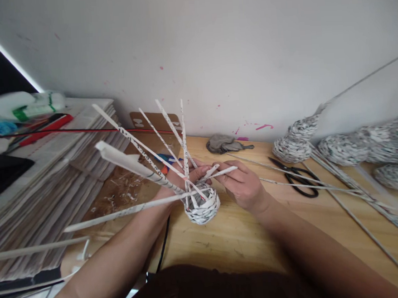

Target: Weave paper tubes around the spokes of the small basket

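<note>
A small round basket (203, 213) woven from rolled newspaper tubes is held up above the wooden table, with several long paper tubes (135, 146) fanning out of its rim to the left and upward. My left hand (199, 171) is closed on the far side of the basket, partly hidden by the tubes. At the rim's right side, my right hand (243, 184) pinches a short paper tube end (228, 170), its fingers bent together. One thick, pale tube (125, 162) reaches toward the upper left.
Black-handled scissors (298, 178) lie on the table (226, 242) at right, among long paper tubes (355, 188). Woven paper shapes (295, 140) stand by the wall. A grey cloth (224, 143) lies at the back. Stacked newspapers (95, 174) rise at left, with a red-handled tool (46, 130) on top.
</note>
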The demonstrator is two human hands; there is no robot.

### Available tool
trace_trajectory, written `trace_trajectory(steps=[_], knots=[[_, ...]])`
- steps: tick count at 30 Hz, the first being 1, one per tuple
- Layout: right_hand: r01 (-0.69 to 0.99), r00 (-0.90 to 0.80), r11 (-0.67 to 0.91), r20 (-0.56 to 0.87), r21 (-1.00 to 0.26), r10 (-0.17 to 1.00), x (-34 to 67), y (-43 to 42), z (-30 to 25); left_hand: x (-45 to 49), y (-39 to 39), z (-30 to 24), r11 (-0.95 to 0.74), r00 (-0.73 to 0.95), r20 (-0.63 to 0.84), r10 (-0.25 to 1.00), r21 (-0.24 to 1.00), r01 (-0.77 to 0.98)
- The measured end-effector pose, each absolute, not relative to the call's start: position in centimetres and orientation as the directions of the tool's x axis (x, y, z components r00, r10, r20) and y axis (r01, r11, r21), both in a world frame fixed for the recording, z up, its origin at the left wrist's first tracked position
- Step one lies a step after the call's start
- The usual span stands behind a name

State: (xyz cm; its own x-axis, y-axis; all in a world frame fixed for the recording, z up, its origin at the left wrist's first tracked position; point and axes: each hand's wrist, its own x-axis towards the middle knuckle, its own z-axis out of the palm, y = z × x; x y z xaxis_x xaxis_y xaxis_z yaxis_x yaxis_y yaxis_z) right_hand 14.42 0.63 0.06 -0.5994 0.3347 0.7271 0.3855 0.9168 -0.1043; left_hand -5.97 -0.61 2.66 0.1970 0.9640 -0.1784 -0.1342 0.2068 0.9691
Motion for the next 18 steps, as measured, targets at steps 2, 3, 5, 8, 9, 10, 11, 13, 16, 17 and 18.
trace_trajectory(steps=[2,3,5,8,9,10,11,13,16,17,18], knots=[[0.374,-0.574,0.918,0.743,-0.136,0.344,14.3,0.5,0.3,-5.9,-0.7,2.7,0.208,0.190,-0.181,0.965,0.968,-0.137],[0.381,-0.546,0.909,0.751,-0.171,0.371,14.1,0.3,0.5,-5.8,-0.8,2.7,0.202,0.178,-0.176,0.968,0.970,-0.139],[0.417,-0.458,0.862,0.752,-0.289,0.474,13.6,0.0,1.1,-5.5,-1.0,2.8,0.166,0.123,-0.148,0.981,0.975,-0.147],[0.467,-0.324,0.699,0.631,-0.541,0.705,12.8,-0.7,2.4,-5.2,-1.4,2.9,0.081,0.044,-0.076,0.996,0.989,-0.121],[0.468,-0.294,0.627,0.560,-0.622,0.775,12.6,-0.9,2.8,-5.2,-1.5,3.0,0.043,0.033,-0.040,0.999,0.994,-0.102],[0.462,-0.273,0.557,0.487,-0.690,0.830,12.5,-1.1,3.3,-5.2,-1.6,3.1,0.007,0.025,-0.005,1.000,0.997,-0.081],[0.452,-0.259,0.495,0.422,-0.742,0.869,12.4,-1.2,3.6,-5.1,-1.7,3.2,-0.026,0.017,0.027,0.999,0.998,-0.057],[0.438,-0.252,0.421,0.341,-0.794,0.906,12.4,-1.4,4.2,-5.1,-1.9,3.4,-0.074,-0.006,0.074,0.997,0.997,-0.008],[0.448,-0.243,0.408,0.331,-0.795,0.912,12.4,-1.6,4.6,-5.0,-2.2,3.4,-0.113,-0.042,0.114,0.993,0.993,0.040],[0.452,-0.239,0.408,0.332,-0.794,0.912,12.4,-1.7,4.7,-4.9,-2.3,3.3,-0.120,-0.051,0.123,0.991,0.992,0.047],[0.453,-0.235,0.405,0.332,-0.794,0.913,12.4,-1.7,4.7,-4.9,-2.3,3.1,-0.127,-0.055,0.130,0.990,0.990,0.053]])
